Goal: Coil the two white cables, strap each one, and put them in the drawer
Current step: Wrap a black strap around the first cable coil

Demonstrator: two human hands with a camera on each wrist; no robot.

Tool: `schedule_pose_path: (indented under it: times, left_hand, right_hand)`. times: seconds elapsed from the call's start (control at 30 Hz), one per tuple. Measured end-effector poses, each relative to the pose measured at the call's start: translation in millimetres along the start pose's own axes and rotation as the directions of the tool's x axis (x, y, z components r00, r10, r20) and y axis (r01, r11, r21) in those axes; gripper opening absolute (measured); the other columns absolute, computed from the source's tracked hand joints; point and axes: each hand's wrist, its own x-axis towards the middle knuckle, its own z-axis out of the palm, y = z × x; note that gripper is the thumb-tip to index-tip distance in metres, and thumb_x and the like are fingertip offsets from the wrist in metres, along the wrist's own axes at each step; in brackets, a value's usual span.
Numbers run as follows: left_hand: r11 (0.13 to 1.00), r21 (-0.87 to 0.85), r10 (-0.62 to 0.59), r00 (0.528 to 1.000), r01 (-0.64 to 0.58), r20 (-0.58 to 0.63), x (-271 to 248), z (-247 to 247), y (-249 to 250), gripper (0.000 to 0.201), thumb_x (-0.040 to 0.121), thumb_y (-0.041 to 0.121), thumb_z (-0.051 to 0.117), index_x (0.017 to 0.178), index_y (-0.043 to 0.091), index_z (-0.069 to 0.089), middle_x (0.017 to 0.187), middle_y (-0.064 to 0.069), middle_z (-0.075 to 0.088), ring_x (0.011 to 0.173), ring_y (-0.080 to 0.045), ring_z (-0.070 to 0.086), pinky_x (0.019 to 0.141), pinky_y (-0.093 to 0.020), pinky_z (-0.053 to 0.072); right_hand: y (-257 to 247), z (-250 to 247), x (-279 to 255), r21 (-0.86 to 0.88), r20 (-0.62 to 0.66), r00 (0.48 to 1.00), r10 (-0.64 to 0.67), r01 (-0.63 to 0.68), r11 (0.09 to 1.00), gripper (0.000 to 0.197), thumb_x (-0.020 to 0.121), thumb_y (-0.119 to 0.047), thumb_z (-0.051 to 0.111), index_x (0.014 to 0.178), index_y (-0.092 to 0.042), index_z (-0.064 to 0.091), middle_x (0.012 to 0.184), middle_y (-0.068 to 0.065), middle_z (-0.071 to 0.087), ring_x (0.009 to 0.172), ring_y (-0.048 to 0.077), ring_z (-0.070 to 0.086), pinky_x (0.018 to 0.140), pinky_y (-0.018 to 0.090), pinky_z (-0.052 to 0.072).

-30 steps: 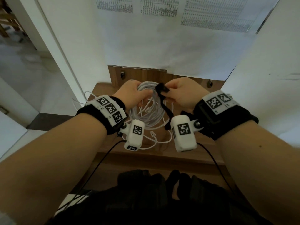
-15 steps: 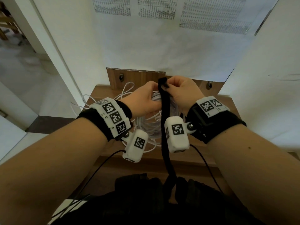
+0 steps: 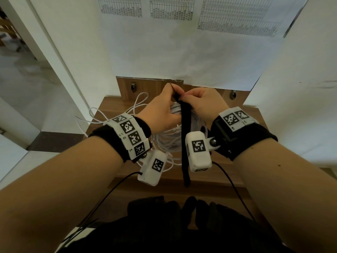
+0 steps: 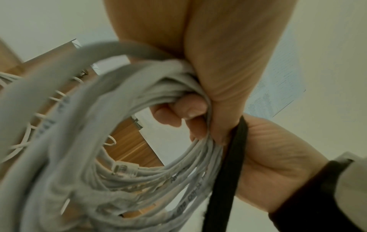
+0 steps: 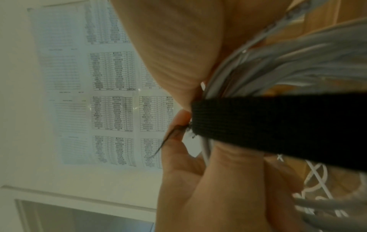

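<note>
— What is your left hand doing?

— My left hand [image 3: 160, 110] is wrapped around the top of the coiled white cable [image 4: 123, 157]; my fingers [image 4: 184, 108] curl through the loop and bunch the strands against my palm. The coil hangs from that grip above the wooden table [image 3: 242, 172].

— And the right?

— My right hand [image 3: 202, 103] is just beside the left, knuckles almost touching. It pinches the upper end of the black strap [image 3: 185, 143] against the top of the coil, thumb and fingertips closed tight on it. The rest of the strap hangs straight down in front of the coil, between my wrists.

— Where is the second cable?

— A thinner white cable [image 3: 109, 115] lies loose in loops on the table behind my left wrist, uncoiled.

— Is the strap fastened?

— I cannot tell; my fingers cover that spot.
</note>
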Motion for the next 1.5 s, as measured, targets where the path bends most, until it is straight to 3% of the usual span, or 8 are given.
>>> schedule_pose_path:
  times: [0.13, 0.3, 0.53, 0.67, 0.8, 0.93, 1.23, 1.5]
  left_hand:
    - [0.999, 0.027, -0.027, 1.000, 0.027, -0.006, 1, -2, -1, 0.046, 0.082, 0.019, 0.073, 0.114, 0.019, 0.040, 0.096, 0.004, 0.060, 0.079, -0.012, 0.066, 0.073, -0.027, 0.057]
    - [0.995, 0.060, -0.078, 0.997, 0.077, 0.024, 2, -4, -1, 0.054, 0.083, 0.025, 0.071, 0.124, 0.019, 0.036, 0.082, 0.000, 0.065, 0.064, -0.008, 0.063, 0.060, -0.020, 0.050]
    - [0.971, 0.199, -0.142, 0.990, 0.135, 0.020, 3, -6, -10, 0.048, 0.083, 0.034, 0.071, 0.117, 0.020, 0.040, 0.085, 0.005, 0.061, 0.072, -0.007, 0.063, 0.065, -0.023, 0.051]
    - [0.972, 0.211, -0.115, 0.992, 0.102, 0.051, 7, -4, -9, 0.053, 0.080, 0.036, 0.070, 0.120, 0.018, 0.040, 0.096, 0.004, 0.063, 0.082, -0.011, 0.064, 0.074, -0.030, 0.055]
    - [0.957, 0.267, -0.132, 0.990, 0.113, 0.054, 9, -4, -11, 0.041, 0.083, 0.029, 0.070, 0.108, 0.021, 0.038, 0.092, 0.008, 0.058, 0.081, -0.008, 0.061, 0.065, -0.021, 0.048]
    - [0.953, 0.286, -0.119, 0.991, 0.098, 0.057, 9, -6, -13, 0.035, 0.082, 0.025, 0.069, 0.103, 0.018, 0.042, 0.088, 0.004, 0.056, 0.077, -0.013, 0.057, 0.065, -0.028, 0.048]
    - [0.957, 0.270, -0.127, 0.988, 0.101, 0.084, 12, -7, -9, 0.031, 0.084, 0.024, 0.068, 0.103, 0.015, 0.045, 0.087, 0.003, 0.057, 0.074, -0.012, 0.057, 0.068, -0.028, 0.049]
    - [0.958, 0.265, -0.136, 0.985, 0.105, 0.102, 12, -6, -13, 0.042, 0.078, 0.036, 0.068, 0.110, 0.017, 0.050, 0.095, 0.006, 0.057, 0.081, -0.009, 0.061, 0.076, -0.038, 0.056]
  right_hand:
    - [0, -1, -3, 0.074, 0.003, 1.000, 0.023, -0.023, 0.997, 0.011, 0.088, -0.018, 0.066, 0.089, -0.013, 0.076, 0.088, 0.007, 0.075, 0.085, 0.020, 0.072, 0.085, 0.041, 0.058]
    - [3, 0, -2, 0.158, -0.145, 0.989, -0.019, 0.042, 0.987, 0.014, 0.084, -0.008, 0.067, 0.086, -0.019, 0.076, 0.089, 0.004, 0.075, 0.086, 0.018, 0.072, 0.084, 0.039, 0.059]
    - [-8, -3, -4, -0.214, -0.239, 0.938, -0.251, 0.202, 0.956, 0.014, 0.080, -0.008, 0.061, 0.083, -0.018, 0.071, 0.069, -0.002, 0.065, 0.063, 0.012, 0.060, 0.064, 0.030, 0.054]
    - [-15, 2, -4, -0.397, -0.122, 0.952, -0.281, 0.212, 0.893, 0.016, 0.082, -0.012, 0.062, 0.090, -0.015, 0.075, 0.075, -0.005, 0.066, 0.074, 0.013, 0.064, 0.078, 0.032, 0.055]
    - [-18, 3, -4, -0.240, -0.041, 0.978, -0.204, 0.189, 0.952, 0.020, 0.086, -0.010, 0.059, 0.098, -0.013, 0.075, 0.093, 0.000, 0.072, 0.087, 0.012, 0.067, 0.084, 0.030, 0.057]
    - [-17, -1, -4, -0.180, 0.053, 0.982, -0.181, 0.188, 0.966, 0.017, 0.085, -0.006, 0.063, 0.096, -0.014, 0.073, 0.090, 0.000, 0.073, 0.082, 0.008, 0.069, 0.075, 0.019, 0.056]
    - [-13, 4, -6, -0.122, 0.097, 0.972, -0.213, 0.224, 0.967, 0.010, 0.085, -0.010, 0.067, 0.092, -0.014, 0.072, 0.090, 0.003, 0.073, 0.087, 0.015, 0.070, 0.084, 0.036, 0.058]
    - [-15, -4, -4, -0.217, 0.263, 0.922, -0.283, 0.342, 0.914, 0.023, 0.080, 0.001, 0.066, 0.093, -0.018, 0.067, 0.077, 0.002, 0.059, 0.065, 0.010, 0.053, 0.065, 0.019, 0.050]
